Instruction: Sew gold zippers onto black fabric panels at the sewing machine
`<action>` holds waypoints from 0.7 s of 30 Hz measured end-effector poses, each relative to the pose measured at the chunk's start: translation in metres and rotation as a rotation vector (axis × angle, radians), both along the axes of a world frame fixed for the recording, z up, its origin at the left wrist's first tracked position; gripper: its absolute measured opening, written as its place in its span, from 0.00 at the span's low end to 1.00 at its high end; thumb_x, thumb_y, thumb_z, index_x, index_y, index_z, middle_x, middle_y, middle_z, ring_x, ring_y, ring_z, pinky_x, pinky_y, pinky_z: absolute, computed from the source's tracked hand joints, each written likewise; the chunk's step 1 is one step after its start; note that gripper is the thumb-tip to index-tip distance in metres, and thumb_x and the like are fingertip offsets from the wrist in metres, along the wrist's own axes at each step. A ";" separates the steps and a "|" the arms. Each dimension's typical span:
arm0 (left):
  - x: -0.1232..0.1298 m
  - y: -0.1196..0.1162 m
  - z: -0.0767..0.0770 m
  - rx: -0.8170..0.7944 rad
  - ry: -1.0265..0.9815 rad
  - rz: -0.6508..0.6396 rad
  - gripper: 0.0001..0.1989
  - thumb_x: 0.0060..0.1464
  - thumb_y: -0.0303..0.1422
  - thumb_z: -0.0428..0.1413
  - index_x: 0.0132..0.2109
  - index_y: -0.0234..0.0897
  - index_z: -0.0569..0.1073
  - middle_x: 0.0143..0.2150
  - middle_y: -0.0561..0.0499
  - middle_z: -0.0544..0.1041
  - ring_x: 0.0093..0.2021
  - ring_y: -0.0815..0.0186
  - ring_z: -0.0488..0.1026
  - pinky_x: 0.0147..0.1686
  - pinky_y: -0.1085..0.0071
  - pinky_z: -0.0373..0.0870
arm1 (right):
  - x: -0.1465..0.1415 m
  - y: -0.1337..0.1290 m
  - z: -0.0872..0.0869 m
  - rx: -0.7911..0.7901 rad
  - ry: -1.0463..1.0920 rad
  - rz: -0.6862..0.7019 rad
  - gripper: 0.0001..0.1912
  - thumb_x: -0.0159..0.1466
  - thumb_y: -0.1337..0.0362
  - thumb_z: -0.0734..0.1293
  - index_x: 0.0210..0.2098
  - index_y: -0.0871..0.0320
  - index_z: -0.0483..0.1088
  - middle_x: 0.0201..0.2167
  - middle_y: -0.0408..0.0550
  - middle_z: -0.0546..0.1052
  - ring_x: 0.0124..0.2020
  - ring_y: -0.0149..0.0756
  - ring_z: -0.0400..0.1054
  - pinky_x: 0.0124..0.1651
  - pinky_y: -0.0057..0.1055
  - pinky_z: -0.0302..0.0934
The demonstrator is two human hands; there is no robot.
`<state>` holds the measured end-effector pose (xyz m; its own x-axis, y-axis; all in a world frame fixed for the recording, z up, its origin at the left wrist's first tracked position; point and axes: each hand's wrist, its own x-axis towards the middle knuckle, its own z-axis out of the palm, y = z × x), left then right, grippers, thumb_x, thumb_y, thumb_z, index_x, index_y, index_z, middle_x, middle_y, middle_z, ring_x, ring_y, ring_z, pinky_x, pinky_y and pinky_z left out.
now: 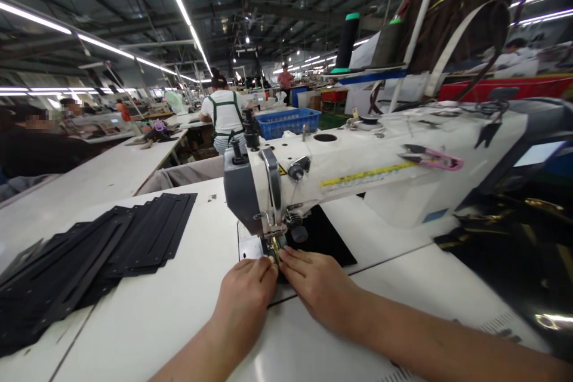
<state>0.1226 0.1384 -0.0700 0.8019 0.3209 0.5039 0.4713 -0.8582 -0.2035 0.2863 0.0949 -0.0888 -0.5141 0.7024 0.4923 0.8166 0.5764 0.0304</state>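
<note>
At the needle of a white sewing machine (pixel 367 158), both hands work close together. My left hand (pixel 246 289) has its fingers curled and pinched at the near edge of a black fabric panel (pixel 331 236). Pressed together, the fingers of my right hand (pixel 324 286) bear on the same panel just right of the presser foot. A gold-toothed zipper (pixel 276 245) shows between the fingertips, under the needle area. The panel stretches back to the right beneath the machine arm. My fingers hide its near part.
Overlapping black panels (pixel 147 233) lie to the left. Pink-handled thread snips (pixel 432 157) rest against the machine arm. Thread cones (pixel 348 42) stand above it. Gold-toothed zippers (pixel 544 206) lie in a dark heap at right. Beyond are a blue crate (pixel 286 122) and a co-worker (pixel 222 110).
</note>
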 end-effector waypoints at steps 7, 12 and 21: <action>-0.002 0.006 0.000 -0.097 -0.025 0.015 0.08 0.54 0.22 0.47 0.34 0.33 0.71 0.31 0.47 0.74 0.29 0.62 0.72 0.30 0.66 0.73 | 0.001 0.004 0.005 -0.031 0.047 -0.016 0.15 0.58 0.75 0.61 0.45 0.72 0.69 0.47 0.60 0.71 0.48 0.43 0.66 0.52 0.34 0.61; -0.011 -0.004 -0.005 -0.110 -0.085 0.082 0.10 0.54 0.25 0.48 0.43 0.32 0.71 0.44 0.41 0.74 0.44 0.56 0.72 0.42 0.57 0.72 | 0.006 -0.006 0.004 -0.071 0.122 -0.017 0.16 0.61 0.73 0.60 0.48 0.73 0.67 0.49 0.61 0.69 0.51 0.44 0.63 0.54 0.37 0.58; -0.013 0.007 -0.006 -0.074 -0.024 -0.057 0.12 0.59 0.26 0.43 0.43 0.31 0.71 0.44 0.40 0.75 0.45 0.58 0.73 0.47 0.53 0.68 | 0.005 0.000 -0.006 -0.030 0.125 -0.013 0.15 0.61 0.74 0.59 0.45 0.76 0.68 0.47 0.65 0.70 0.49 0.47 0.65 0.53 0.39 0.60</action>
